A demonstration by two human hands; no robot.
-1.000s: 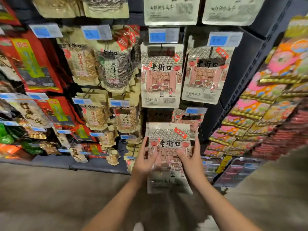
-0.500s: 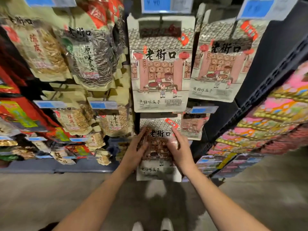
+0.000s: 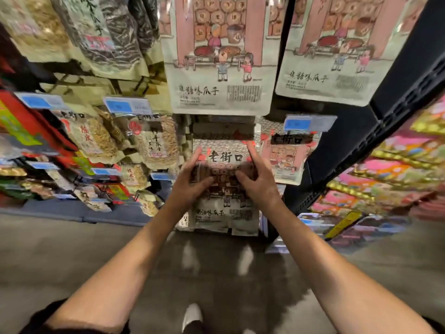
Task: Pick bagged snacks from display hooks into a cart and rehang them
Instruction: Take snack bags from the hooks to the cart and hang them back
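A pale cream snack bag [image 3: 225, 189] printed with a pink shop-front drawing and black brush lettering hangs low in the middle of the display, its bottom edge just above the floor line. Both hands hold it by its upper half. The left hand [image 3: 190, 183] has its grip curled onto the bag's left edge, thumb across the printed front and forefinger pointing up along the side. The right hand [image 3: 258, 180] mirrors it on the right edge, thumb pressed onto the front and forefinger stretched up toward the bag's top corner. The top of the bag sits under a dark strip [image 3: 224, 130]; whether it is on a hook cannot be told.

Just right of it hangs a smaller matching cream bag [image 3: 287, 156] under a blue-and-white price tag [image 3: 309, 123]. Directly above are two larger cream bags of the same design, one in the centre [image 3: 220, 68] and one to the right [image 3: 330, 61]. To the left hang clear-windowed beige bags of seeds [image 3: 157, 141]. A dark metal shelf upright [image 3: 375, 131] runs diagonally on the right, with bright pink and yellow packets [image 3: 397, 169] beyond it. Below is grey floor [image 3: 60, 249].
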